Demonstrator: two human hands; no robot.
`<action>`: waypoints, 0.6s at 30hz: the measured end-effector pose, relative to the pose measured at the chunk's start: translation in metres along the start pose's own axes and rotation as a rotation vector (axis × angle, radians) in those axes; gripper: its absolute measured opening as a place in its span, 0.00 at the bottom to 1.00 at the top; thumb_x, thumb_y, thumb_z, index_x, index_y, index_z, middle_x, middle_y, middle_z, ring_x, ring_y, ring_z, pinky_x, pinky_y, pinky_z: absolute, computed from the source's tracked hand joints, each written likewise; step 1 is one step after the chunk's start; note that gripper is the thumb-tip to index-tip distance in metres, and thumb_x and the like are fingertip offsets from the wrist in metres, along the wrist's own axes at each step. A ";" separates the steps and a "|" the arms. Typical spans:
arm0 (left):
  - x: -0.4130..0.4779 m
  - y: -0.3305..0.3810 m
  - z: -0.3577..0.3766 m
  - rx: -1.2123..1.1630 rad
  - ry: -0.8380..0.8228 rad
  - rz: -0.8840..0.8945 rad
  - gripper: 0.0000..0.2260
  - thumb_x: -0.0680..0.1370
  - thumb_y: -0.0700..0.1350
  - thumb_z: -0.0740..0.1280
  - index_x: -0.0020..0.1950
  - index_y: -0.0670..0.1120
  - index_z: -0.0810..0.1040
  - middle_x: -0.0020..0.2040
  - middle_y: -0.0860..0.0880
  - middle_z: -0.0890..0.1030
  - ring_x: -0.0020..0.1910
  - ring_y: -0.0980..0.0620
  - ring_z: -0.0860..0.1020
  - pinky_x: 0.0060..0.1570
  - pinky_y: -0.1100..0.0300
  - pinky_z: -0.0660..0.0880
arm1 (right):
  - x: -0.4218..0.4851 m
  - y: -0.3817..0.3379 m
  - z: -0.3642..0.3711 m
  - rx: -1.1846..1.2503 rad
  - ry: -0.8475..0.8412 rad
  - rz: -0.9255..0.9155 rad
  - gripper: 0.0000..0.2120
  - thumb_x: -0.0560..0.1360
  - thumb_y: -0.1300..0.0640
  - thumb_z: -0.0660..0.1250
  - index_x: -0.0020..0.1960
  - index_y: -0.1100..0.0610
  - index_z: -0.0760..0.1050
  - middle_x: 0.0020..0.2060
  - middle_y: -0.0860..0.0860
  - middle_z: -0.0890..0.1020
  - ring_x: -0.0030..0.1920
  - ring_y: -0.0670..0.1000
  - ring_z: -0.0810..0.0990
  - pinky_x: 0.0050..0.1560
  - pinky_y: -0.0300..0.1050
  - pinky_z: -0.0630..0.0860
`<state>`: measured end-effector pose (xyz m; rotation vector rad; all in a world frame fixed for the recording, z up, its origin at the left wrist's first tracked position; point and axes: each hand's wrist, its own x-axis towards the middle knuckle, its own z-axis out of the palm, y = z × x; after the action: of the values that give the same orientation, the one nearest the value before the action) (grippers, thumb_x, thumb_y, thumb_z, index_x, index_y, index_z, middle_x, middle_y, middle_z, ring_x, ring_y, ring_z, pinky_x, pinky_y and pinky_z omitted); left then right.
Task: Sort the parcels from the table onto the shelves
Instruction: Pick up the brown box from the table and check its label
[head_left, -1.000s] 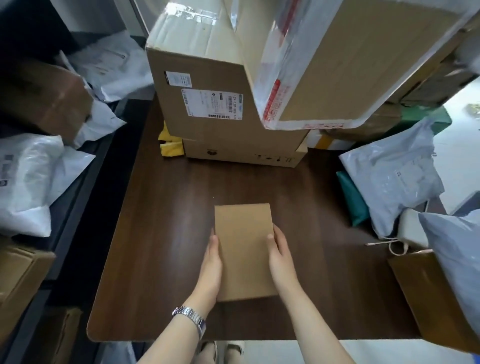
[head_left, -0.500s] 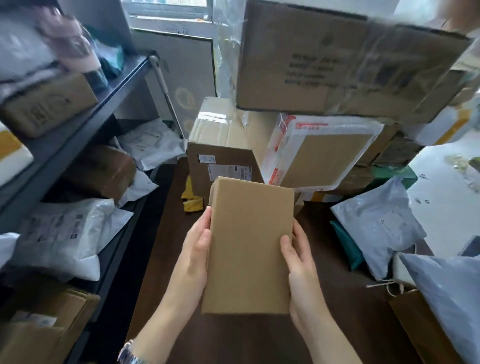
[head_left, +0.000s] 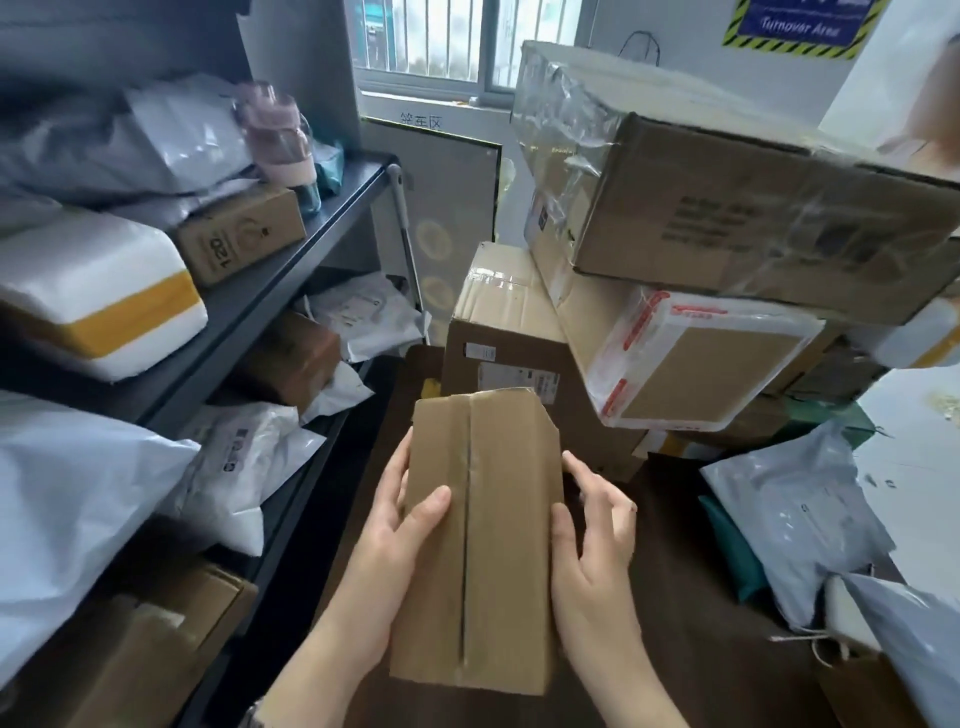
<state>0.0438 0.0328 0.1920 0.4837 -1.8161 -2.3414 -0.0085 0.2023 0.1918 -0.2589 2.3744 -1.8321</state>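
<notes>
A small plain cardboard box with a taped centre seam is held up above the dark wooden table. My left hand grips its left edge, thumb across the front. My right hand holds the right edge with its fingers spread. The seam side faces me. A dark metal shelf unit stands to the left, its levels crowded with white poly bags and cardboard boxes.
Large cardboard boxes are stacked at the back of the table, one wrapped in clear film. Grey poly bags and a green parcel lie on the right. A pink bottle stands on the upper shelf. A barred window is behind.
I lifted the small box off the table and turned it over, so its taped seam now faces me. My view rose from the tabletop to the shelves and stacked boxes.
</notes>
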 end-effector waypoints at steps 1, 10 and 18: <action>-0.002 0.000 -0.003 0.002 -0.006 0.019 0.29 0.72 0.58 0.72 0.70 0.75 0.67 0.64 0.65 0.81 0.60 0.61 0.83 0.47 0.67 0.82 | -0.001 -0.007 0.004 -0.001 -0.037 -0.016 0.17 0.77 0.31 0.54 0.65 0.23 0.63 0.64 0.26 0.65 0.67 0.27 0.65 0.60 0.27 0.64; 0.000 0.014 -0.027 0.194 0.016 0.245 0.21 0.80 0.48 0.62 0.68 0.70 0.75 0.69 0.65 0.78 0.70 0.65 0.74 0.67 0.60 0.74 | 0.013 -0.029 0.004 0.282 -0.169 0.065 0.36 0.64 0.32 0.72 0.71 0.38 0.71 0.61 0.43 0.85 0.59 0.45 0.85 0.58 0.47 0.83; 0.011 0.022 -0.042 0.290 0.093 -0.113 0.61 0.51 0.77 0.73 0.81 0.62 0.57 0.79 0.51 0.68 0.71 0.53 0.74 0.63 0.53 0.74 | 0.008 -0.001 0.010 0.583 -0.219 0.223 0.34 0.69 0.35 0.74 0.70 0.48 0.74 0.62 0.54 0.86 0.60 0.59 0.86 0.62 0.66 0.80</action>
<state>0.0456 -0.0147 0.2018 0.7353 -2.1443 -2.0880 -0.0147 0.1909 0.1902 -0.1131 1.5702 -2.1458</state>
